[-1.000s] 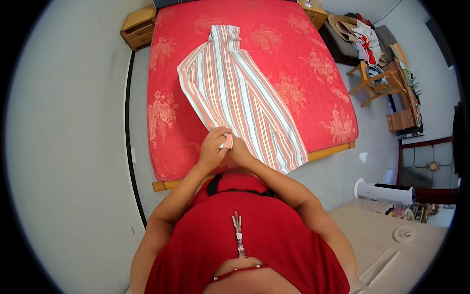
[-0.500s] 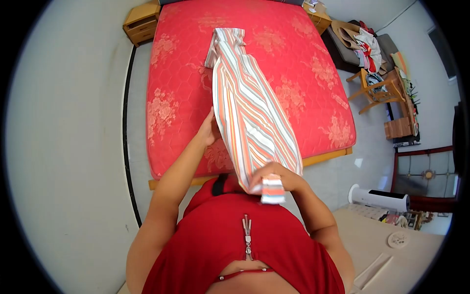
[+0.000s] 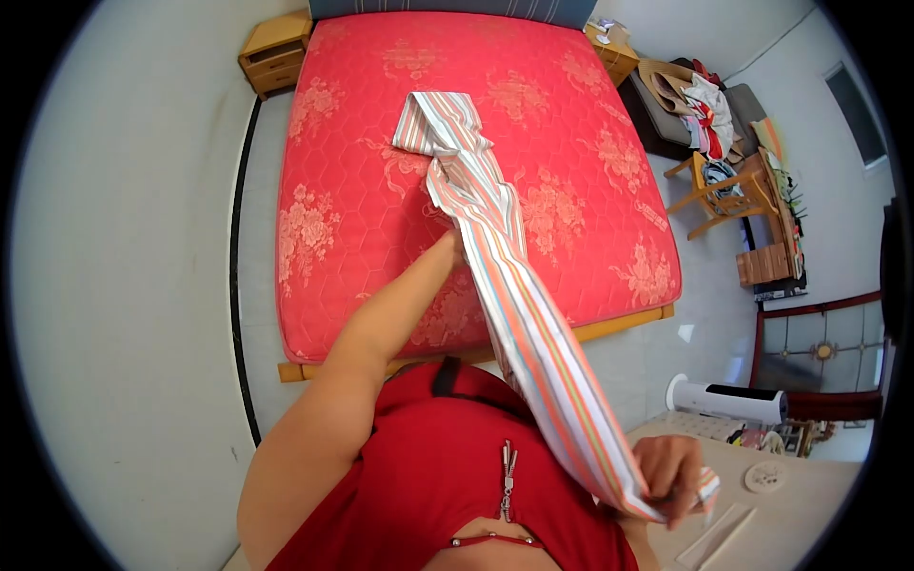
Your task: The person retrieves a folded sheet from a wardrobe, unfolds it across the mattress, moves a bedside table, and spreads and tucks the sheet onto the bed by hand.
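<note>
A long striped cloth [image 3: 533,295] in white, orange and grey runs from the middle of the bed toward my right side. My right hand [image 3: 671,471] is closed around its near end, low at the right of my body, and a short piece sticks out past the fingers. My left hand [image 3: 458,249] is at the cloth's left edge over the bed, where the fabric is drawn together; its fingers are mostly hidden behind the folds. Beyond that hand, the far end of the cloth lies bunched and folded on the red mattress [image 3: 357,247].
The red floral mattress sits on a wooden frame [image 3: 624,322] in front of me. Nightstands [image 3: 274,52] flank the headboard [image 3: 447,11]. At the right are a wooden chair [image 3: 714,193], piled clothes [image 3: 706,105], a white appliance [image 3: 728,400] and a pale tabletop [image 3: 819,476].
My right hand has pulled the near end of the cloth right and down toward my side. My left hand has moved right and in behind the cloth, which is now narrower and stretched out.
</note>
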The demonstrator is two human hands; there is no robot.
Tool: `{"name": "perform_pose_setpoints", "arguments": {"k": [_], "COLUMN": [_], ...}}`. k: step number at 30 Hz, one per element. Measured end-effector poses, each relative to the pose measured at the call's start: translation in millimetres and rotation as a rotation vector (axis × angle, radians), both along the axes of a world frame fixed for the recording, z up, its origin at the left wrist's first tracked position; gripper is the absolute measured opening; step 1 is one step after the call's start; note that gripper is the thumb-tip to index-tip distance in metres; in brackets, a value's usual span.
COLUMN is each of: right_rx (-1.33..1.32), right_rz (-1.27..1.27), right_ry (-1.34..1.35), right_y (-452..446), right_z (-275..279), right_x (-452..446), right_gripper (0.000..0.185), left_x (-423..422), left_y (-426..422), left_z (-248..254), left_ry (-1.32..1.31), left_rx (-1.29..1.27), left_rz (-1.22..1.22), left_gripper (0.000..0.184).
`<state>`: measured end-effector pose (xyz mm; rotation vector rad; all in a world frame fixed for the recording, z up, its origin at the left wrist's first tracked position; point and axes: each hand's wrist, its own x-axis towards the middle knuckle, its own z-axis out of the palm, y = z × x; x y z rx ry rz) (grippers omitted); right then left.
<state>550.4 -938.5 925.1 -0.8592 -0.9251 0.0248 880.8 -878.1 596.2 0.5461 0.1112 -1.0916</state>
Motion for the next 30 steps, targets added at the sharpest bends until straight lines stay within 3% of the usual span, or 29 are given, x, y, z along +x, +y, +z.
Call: {"name": "perform_pose_setpoints", "arguments": {"k": [1,3,4,5,7,8,9,10,11,12,13,16,17,20,21,23,26,30], "right_rx": [0.038,-0.030,-0.259,-0.503,-0.883,-0.919,-0.905,-0.892,-1.053,-1.155,-1.066,-0.991,-0.997,-0.793,-0.746,-0.784,-0.922,-0.961], "right_rz": [0.053,0.232,-0.103,-0.360,-1.288,-1.319,-1.324,-1.328,-1.379,-1.343,-1.262,-1.135,-1.117,-1.006,-1.029,-1.031,-1.056,-1.105], "right_ry": [-0.045,0.309,0.463,0.657,0.787,0.922,0.892,0.861,0.728,0.737,0.714,0.656,0.641,0.818,0.755,0.697,0.528,0.459], "right_y": [-11.1,-76.4,-77.3,-78.2,-20.6,-16.6,-17.3,-17.8,-9.2,-2.6,-6.8,-5.3,-2.8,-1.3,2.2,2.2,-12.8,-24.1], "right_z": [1.1,-39.5,-44.1,-48.6,-31.2,-31.9,-48.4,-68.7,-75.8,-76.5,-86.7,-93.6,-92.3,-97.0,-94.0,-83.2,-68.5,-50.3], "right_x": [0.0,-40.8,-43.4,-46.0,-13.8,6.7,17.6,28.0,44.1,51.0,48.8,53.0,54.7,54.2,52.7,47.7,32.2,6.2], "right_gripper": [0.017,0.033,0.038,0.045,0.065,0.074,0.079,0.084,0.088,0.077,0.064,0.035,0.027,0.016,0.011,0.019,0.027,0.027], "left_x": [-5.2,-18.8,-29.4,-40.5,-70.9,-94.7,-110.5,-123.9,-146.3,-161.5,-166.8,-149.4,-146.6,-131.8,-126.4,-121.6,-127.2,-113.1], "left_y": [-7.6,-14.0,-12.3,-9.9,0.8,2.4,7.0,11.2,20.3,27.3,37.5,66.6,68.8,93.2,95.0,95.5,90.2,79.3], "left_z": [-5.1,-7.3,23.2,47.4,119.7,140.2,142.0,154.7,169.5,180.9,186.6,211.5,198.2,173.1,157.3,120.5,98.8,58.9], "left_ry": [-0.023,-0.082,-0.152,-0.270,-0.623,-0.839,-1.070,-1.338,-1.483,-1.480,-1.666,-1.608,-1.564,-1.489,-1.474,-1.429,-1.602,-1.637], "left_rx": [-0.042,-0.091,-0.119,0.086,0.356,0.463,0.279,0.295,0.255,0.029,0.067,-0.045,-0.065,0.020,0.126,0.337,0.460,0.658], "left_rz": [0.028,0.081,0.123,0.068,-0.024,0.072,-0.014,-0.196,-0.089,0.014,0.076,0.074,0.018,0.341,0.381,0.455,0.504,0.338], "left_gripper": [0.056,0.053,0.043,0.040,0.040,0.041,0.040,0.038,0.034,0.029,0.029,0.026,0.026,0.030,0.035,0.046,0.058,0.065]}}
